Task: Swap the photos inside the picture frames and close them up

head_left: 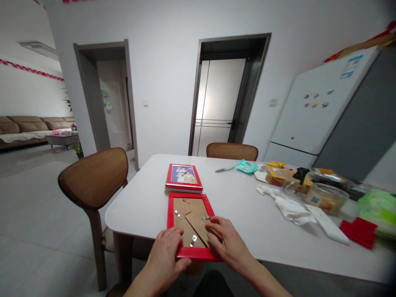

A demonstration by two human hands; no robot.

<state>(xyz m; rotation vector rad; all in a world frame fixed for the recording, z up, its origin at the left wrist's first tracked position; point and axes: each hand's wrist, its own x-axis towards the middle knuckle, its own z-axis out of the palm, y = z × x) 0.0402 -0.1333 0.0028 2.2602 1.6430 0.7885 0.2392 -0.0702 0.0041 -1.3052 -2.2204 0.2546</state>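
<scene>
A red picture frame (171,214) lies face down at the near edge of the white table (247,214), its brown backing board and small metal clips showing. My left hand (165,249) rests on the frame's near left corner, fingers curled over the edge. My right hand (227,241) lies on the near right part of the backing, fingers bent and pressing near a clip. Just beyond lies a second red frame (184,178), face up with a photo in it, on top of a small stack.
Wooden chairs stand at the left (94,179) and far side (232,151). The table's right half holds a white cloth (287,204), a clear container (328,198), a knife (224,169), packets, green wipes and a red item (359,231). A fridge (321,111) stands at right.
</scene>
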